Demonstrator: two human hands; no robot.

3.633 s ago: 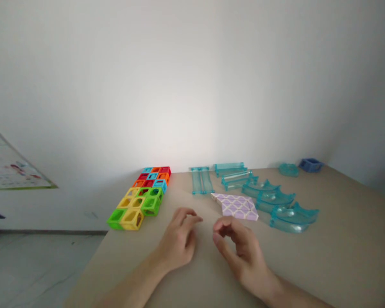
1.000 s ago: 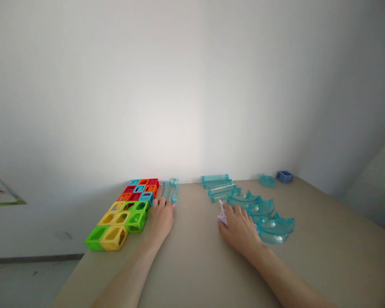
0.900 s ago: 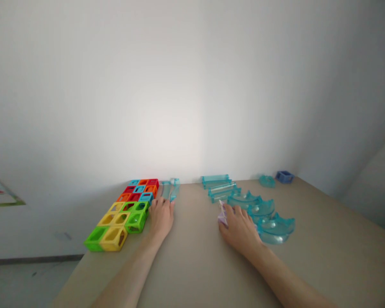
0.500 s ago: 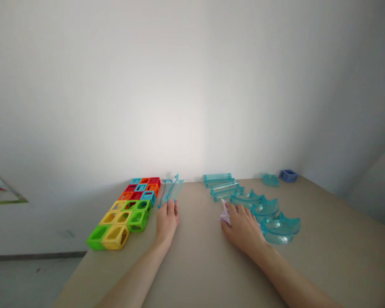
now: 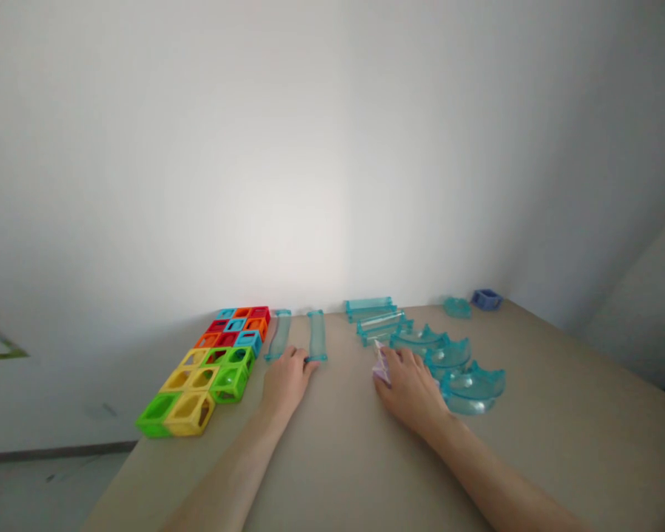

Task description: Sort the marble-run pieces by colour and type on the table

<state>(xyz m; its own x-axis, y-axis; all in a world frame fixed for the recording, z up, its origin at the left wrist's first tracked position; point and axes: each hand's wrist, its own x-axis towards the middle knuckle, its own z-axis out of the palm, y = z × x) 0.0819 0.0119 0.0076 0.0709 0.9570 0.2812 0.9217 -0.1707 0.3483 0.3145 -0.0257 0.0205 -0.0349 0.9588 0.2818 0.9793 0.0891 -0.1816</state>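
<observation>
Two translucent teal track pieces lie lengthwise near the wall: a left track piece [image 5: 278, 336] and a right track piece [image 5: 317, 336]. My left hand [image 5: 287, 378] is at the near end of the right one, with thumb and fingers closed at its left corner. Under my right hand [image 5: 413, 388] is a crumpled pale purple cloth [image 5: 382, 367], gripped with bent fingers and resting on the table [image 5: 343, 451]. Just beyond and beside that hand sit several curved teal track pieces [image 5: 475, 380].
To the left, coloured hollow cube blocks [image 5: 188, 412] form a flat group. Straight teal track pieces [image 5: 380, 323] lie at the back, right of centre. A small teal piece [image 5: 457, 307] and a blue block [image 5: 486, 298] stand at the far right, near the wall [image 5: 332, 148].
The right track piece, tilted in my left hand before, now lies flat beside the left one. My left hand has lowered with it. The view has shifted slightly; my right hand stays on the cloth.
</observation>
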